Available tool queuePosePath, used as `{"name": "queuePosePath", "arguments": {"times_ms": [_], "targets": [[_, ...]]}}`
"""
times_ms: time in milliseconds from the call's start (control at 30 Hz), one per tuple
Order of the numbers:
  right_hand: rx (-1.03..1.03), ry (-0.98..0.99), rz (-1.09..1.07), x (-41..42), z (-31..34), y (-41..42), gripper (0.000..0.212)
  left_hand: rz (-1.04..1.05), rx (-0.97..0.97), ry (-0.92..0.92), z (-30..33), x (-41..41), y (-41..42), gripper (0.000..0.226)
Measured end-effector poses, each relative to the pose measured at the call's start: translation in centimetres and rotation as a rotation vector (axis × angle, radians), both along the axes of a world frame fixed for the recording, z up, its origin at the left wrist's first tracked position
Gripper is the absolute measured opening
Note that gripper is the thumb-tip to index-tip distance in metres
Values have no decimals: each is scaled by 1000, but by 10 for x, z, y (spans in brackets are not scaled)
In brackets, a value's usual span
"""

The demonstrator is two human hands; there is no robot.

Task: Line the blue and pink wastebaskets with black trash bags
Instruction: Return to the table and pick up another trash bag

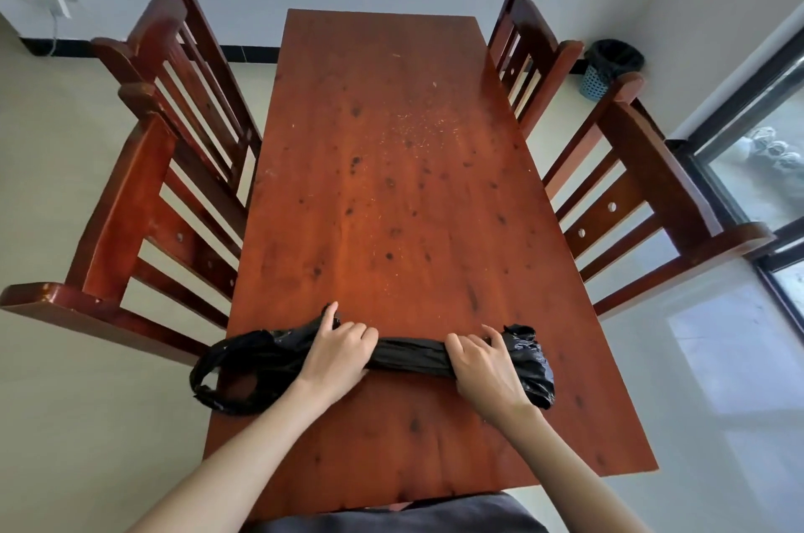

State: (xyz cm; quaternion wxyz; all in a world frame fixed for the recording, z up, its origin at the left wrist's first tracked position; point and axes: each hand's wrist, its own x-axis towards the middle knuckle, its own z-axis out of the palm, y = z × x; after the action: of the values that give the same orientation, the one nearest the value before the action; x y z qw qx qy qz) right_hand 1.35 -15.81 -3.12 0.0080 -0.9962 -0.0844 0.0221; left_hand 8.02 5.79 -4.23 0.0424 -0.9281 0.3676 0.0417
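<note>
A crumpled black trash bag [411,352] lies stretched across the near part of the red-brown wooden table [391,184]. My left hand [337,352] grips its left portion, where the handle loops hang over the table's left edge. My right hand [485,363] grips the bag near its bunched right end. A blue wastebasket [597,78] stands on the floor by the far right wall, with a black bag lining it. No pink wastebasket is in view.
Two wooden chairs [143,167] stand along the table's left side and two more chairs [644,184] along the right. A glass door [765,167] fills the right edge. Crumbs speckle the table's middle.
</note>
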Motion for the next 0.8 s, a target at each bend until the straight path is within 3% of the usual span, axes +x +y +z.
{"name": "queuePosePath", "arguments": {"times_ms": [100, 167, 233, 300, 433, 533, 667, 733, 800], "targets": [[-34, 65, -45, -5, 7, -6, 61, -13, -48, -35, 11, 11, 12, 41], [-62, 117, 27, -2, 14, -2, 93, -30, -111, -80, 18, 11, 9, 40], [72, 131, 114, 4, 27, 13, 108, -73, -181, -129, 26, 6, 1, 35], [257, 295, 65, 14, 41, 33, 99, -135, -211, -177, 32, 2, -6, 27], [428, 415, -74, 25, 41, 46, 27, -150, -208, -174, 32, 3, 2, 29], [529, 476, -59, 16, 32, 43, 7, -127, -249, -123, 28, 6, 23, 39], [731, 518, -30, 5, 41, 42, 16, -105, -321, -14, 29, 6, 47, 46], [798, 545, 30, 7, 51, 43, 43, -50, -329, -3, 32, 4, 59, 51], [778, 503, 97, 12, 53, 39, 50, 30, -361, 6, 34, -4, 70, 60]]}}
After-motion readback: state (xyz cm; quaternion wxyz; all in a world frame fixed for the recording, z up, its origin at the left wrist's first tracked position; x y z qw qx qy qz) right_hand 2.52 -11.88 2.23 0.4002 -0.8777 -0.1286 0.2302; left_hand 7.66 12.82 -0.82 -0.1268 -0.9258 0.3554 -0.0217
